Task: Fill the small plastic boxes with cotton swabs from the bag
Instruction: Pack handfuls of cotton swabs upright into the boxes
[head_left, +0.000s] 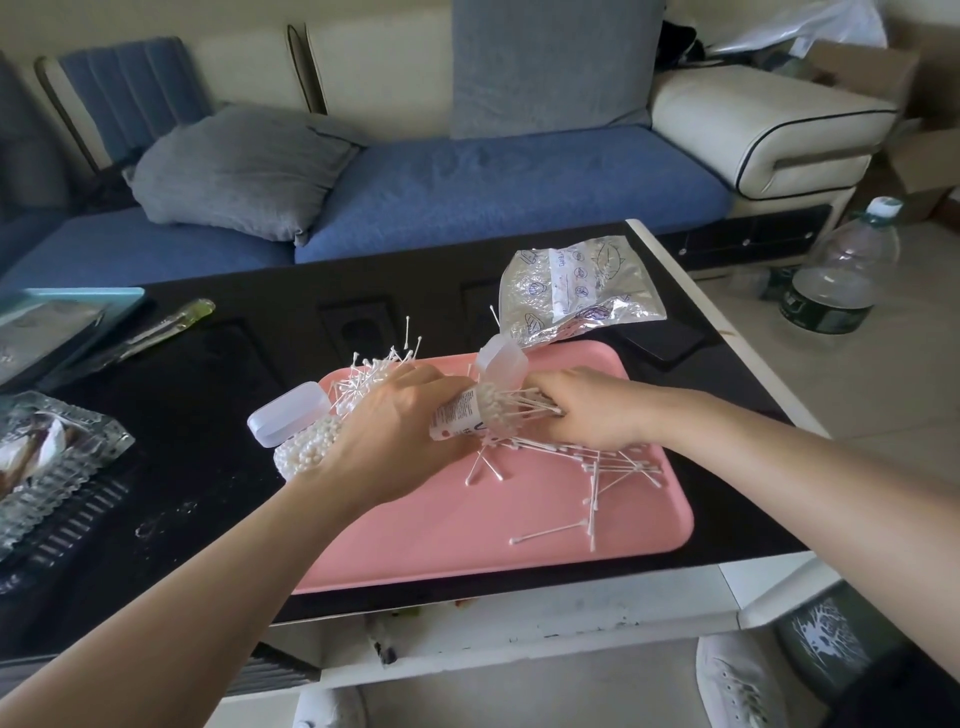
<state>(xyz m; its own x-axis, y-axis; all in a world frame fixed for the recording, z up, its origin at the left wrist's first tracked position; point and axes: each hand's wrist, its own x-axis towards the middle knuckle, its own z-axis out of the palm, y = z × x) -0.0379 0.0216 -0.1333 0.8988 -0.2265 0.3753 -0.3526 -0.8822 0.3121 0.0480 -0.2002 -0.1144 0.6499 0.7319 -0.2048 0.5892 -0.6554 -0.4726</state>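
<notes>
My left hand (402, 436) grips a small clear plastic box (462, 418) lying sideways over the pink tray (467, 540), its hinged lid (501, 364) flipped open. My right hand (587, 410) pinches a bundle of cotton swabs (524, 405) whose ends sit in the box's mouth. A second box (304, 447), packed with swabs and with its lid up, stands at the tray's left edge beside my left wrist. Loose swabs (597, 473) lie scattered on the tray, and more swabs (374, 371) pile up behind my left hand. The crinkled clear bag (571, 288) lies behind the tray.
The tray sits on a black table (208, 374). A glass dish (47, 462) and a blue tray (52, 317) are at the left, with a green-handled tool (156, 330) near them. A large water bottle (841, 270) stands on the floor at the right. A blue sofa (467, 176) is behind.
</notes>
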